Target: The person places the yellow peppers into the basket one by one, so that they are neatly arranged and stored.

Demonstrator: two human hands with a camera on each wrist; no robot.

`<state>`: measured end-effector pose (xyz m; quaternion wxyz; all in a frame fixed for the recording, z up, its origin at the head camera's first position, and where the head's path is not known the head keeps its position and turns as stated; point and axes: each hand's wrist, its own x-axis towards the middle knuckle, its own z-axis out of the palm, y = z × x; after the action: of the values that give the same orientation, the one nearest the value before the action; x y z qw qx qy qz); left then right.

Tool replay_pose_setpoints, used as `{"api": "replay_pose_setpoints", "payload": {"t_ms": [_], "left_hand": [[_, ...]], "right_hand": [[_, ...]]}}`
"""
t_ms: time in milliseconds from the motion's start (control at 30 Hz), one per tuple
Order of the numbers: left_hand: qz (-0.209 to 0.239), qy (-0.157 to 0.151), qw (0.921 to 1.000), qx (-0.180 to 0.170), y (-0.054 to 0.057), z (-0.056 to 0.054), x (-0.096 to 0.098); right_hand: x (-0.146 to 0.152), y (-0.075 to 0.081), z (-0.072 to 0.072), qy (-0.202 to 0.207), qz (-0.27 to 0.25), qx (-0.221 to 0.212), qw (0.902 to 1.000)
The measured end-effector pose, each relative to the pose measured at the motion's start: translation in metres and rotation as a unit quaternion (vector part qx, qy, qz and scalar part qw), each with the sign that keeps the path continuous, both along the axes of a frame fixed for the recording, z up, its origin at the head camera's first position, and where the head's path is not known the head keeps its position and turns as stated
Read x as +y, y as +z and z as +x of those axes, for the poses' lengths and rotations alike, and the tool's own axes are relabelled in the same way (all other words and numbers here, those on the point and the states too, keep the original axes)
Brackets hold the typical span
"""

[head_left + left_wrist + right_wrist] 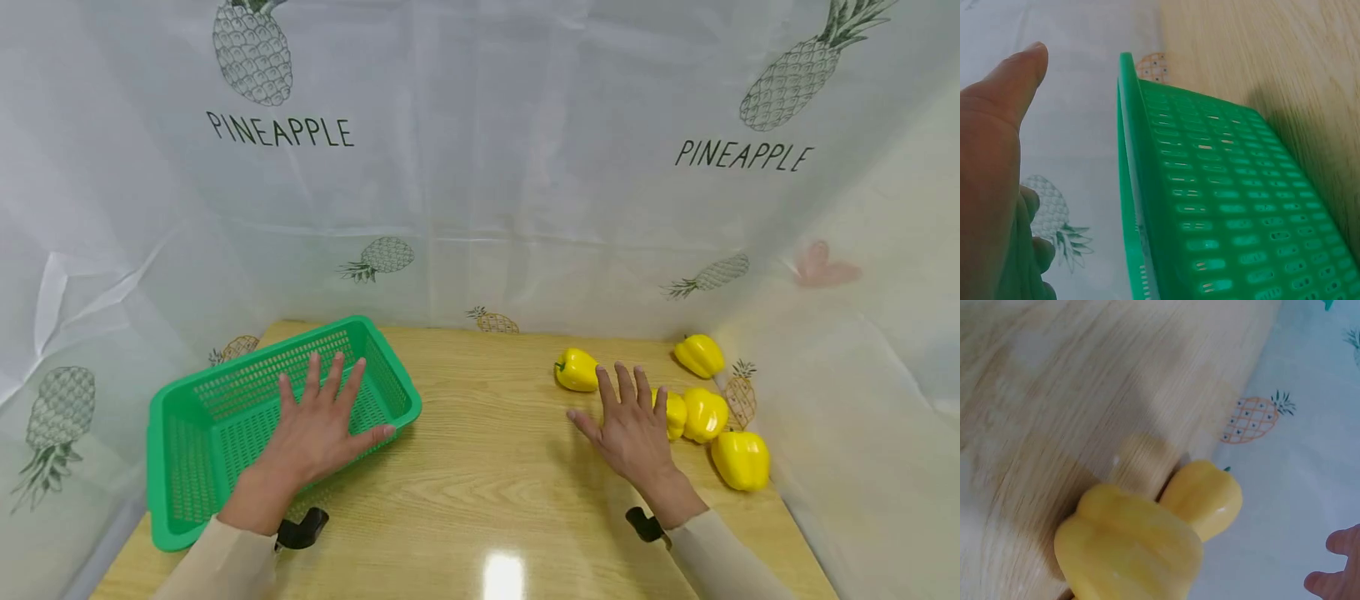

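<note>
- Cannot see part of the near rim of the green basket, covered in the head view by the left hand.
- Cannot see all of one yellow pepper, well right of the basket, partly hidden by the right hand.
- Cannot follow the basket's wall past the bottom edge of the left wrist view.
- Cannot make out the blurred reddish shape, far right of the basket.
- Cannot see the whole pineapple print above the basket, cut off by the top edge.
</note>
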<state>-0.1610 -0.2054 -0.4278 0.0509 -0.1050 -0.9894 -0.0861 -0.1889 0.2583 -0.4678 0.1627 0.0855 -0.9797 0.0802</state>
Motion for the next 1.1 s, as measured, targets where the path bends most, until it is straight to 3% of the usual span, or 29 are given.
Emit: {"api": "replay_pose_setpoints", "payload": {"t_ms": [233,500,1100], "left_hand": [[-0.001,0.003,1.0,-0.007,-0.006,-0.003,-0.006],[-0.004,0.011,0.9999,-0.009,-0.005,-0.004,-0.015],[-0.005,0.02,0.9997,-0.017,-0.01,-0.008,-0.024]], "right_hand": [[-0.007,0.0,-0.005,0.003,-0.001,-0.024,0.9997],[-0.017,0.004,-0.013,0.007,0.017,-0.03,0.9994],[-0.027,-0.008,-0.021,0.012,0.024,-0.041,0.9988]]}}
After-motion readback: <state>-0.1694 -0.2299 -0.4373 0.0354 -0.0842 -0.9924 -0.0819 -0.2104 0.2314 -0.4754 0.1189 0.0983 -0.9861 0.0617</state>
